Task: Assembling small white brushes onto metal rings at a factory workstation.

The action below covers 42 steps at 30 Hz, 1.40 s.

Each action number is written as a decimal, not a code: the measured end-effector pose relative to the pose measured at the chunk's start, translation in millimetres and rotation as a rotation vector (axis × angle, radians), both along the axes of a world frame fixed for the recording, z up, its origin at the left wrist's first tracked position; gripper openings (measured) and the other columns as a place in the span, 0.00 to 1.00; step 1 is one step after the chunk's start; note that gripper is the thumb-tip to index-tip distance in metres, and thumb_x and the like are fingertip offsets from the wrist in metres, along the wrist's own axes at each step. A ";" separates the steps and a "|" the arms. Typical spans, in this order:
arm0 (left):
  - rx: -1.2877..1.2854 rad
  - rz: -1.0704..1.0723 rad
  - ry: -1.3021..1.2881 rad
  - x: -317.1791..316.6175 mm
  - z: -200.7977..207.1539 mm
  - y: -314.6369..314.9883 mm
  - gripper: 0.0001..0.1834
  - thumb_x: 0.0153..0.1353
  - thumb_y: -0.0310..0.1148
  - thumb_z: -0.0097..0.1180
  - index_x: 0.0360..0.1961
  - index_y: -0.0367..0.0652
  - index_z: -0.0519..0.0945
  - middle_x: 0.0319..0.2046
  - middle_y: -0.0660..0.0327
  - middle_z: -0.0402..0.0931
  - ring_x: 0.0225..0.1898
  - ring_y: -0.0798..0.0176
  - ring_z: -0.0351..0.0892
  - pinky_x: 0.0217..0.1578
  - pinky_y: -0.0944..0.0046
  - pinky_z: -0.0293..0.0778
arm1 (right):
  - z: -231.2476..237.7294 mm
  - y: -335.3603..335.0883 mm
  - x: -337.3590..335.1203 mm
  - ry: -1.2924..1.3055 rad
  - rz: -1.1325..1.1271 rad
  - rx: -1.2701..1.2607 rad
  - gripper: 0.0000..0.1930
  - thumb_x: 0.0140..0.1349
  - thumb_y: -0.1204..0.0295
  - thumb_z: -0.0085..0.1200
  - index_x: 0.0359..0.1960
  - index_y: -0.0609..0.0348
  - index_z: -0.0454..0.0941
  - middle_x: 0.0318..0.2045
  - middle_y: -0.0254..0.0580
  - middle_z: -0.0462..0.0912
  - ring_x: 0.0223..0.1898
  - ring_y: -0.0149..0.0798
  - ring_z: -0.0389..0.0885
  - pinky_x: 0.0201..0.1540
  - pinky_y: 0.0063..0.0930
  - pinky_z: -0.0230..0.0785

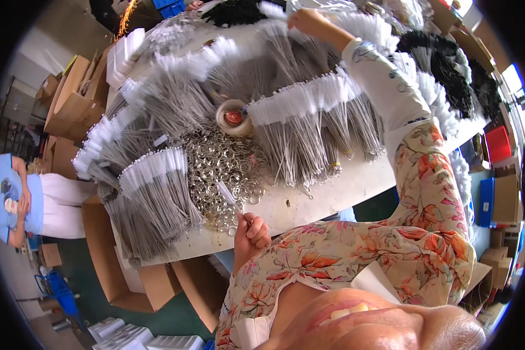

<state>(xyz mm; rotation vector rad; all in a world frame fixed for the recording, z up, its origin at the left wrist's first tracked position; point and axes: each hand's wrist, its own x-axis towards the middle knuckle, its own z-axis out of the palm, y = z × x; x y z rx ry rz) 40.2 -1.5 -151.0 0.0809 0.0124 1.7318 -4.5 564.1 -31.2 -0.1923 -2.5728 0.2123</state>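
Observation:
My left hand [252,233] is closed round the wire stem of a small brush [226,191], its white bristles pointing up and away from me. Beneath that brush spreads a heap of metal split rings [219,169] on the table [326,201]. My right arm reaches across to the far side. There my right hand [310,24] is curled, close to a blurred white bristle end [271,9]; what its fingers hold cannot be made out. Bundles of wire-handled brushes [291,128] with white bristles lie around the rings.
A round tub [233,116] with something red inside stands behind the rings. Black-bristled brushes [440,70] lie at the far right. Open cardboard boxes [119,274] stand at the table's left front. Another person [26,198] stands at the left. Sparks [125,20] fly at the far left.

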 end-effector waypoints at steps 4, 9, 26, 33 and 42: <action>-0.081 0.111 0.001 5.3 -6.5 -27.5 0.21 0.69 0.47 0.34 0.43 0.46 0.75 0.17 0.71 0.56 0.16 0.76 0.47 0.13 0.74 0.46 | -37.2 -42.0 -23.7 -0.009 -0.564 0.014 0.16 0.43 0.57 0.61 0.31 0.54 0.82 0.31 0.47 0.82 0.35 0.46 0.81 0.39 0.36 0.73; -0.144 0.116 0.031 9.6 -6.3 -37.4 0.20 0.68 0.48 0.34 0.40 0.45 0.74 0.18 0.71 0.56 0.15 0.76 0.46 0.13 0.75 0.46 | -30.5 -46.8 -2.9 -0.172 -0.486 -0.195 0.15 0.37 0.60 0.66 0.19 0.60 0.80 0.19 0.42 0.80 0.23 0.39 0.79 0.31 0.32 0.72; -0.583 0.302 0.771 1.6 19.4 -35.2 0.18 0.68 0.40 0.41 0.35 0.35 0.78 0.21 0.70 0.66 0.17 0.79 0.57 0.16 0.78 0.53 | 83.3 -85.6 27.6 0.343 -0.388 -0.320 0.15 0.60 0.61 0.45 0.29 0.59 0.80 0.22 0.48 0.80 0.28 0.45 0.80 0.36 0.35 0.70; -0.473 0.873 1.384 -31.9 104.5 17.6 0.11 0.64 0.28 0.46 0.45 0.33 0.73 0.19 0.66 0.68 0.15 0.77 0.64 0.16 0.77 0.63 | 98.0 -264.9 70.3 0.236 0.717 -1.257 0.14 0.66 0.65 0.42 0.44 0.62 0.72 0.44 0.41 0.76 0.43 0.40 0.75 0.49 0.37 0.70; -0.419 1.257 1.809 -24.3 81.6 45.1 0.07 0.57 0.23 0.50 0.38 0.37 0.70 0.33 0.58 0.69 0.31 0.65 0.76 0.30 0.69 0.71 | -0.1 -418.4 107.9 0.232 0.744 -1.395 0.15 0.61 0.70 0.52 0.48 0.64 0.73 0.60 0.43 0.56 0.58 0.38 0.63 0.59 0.32 0.55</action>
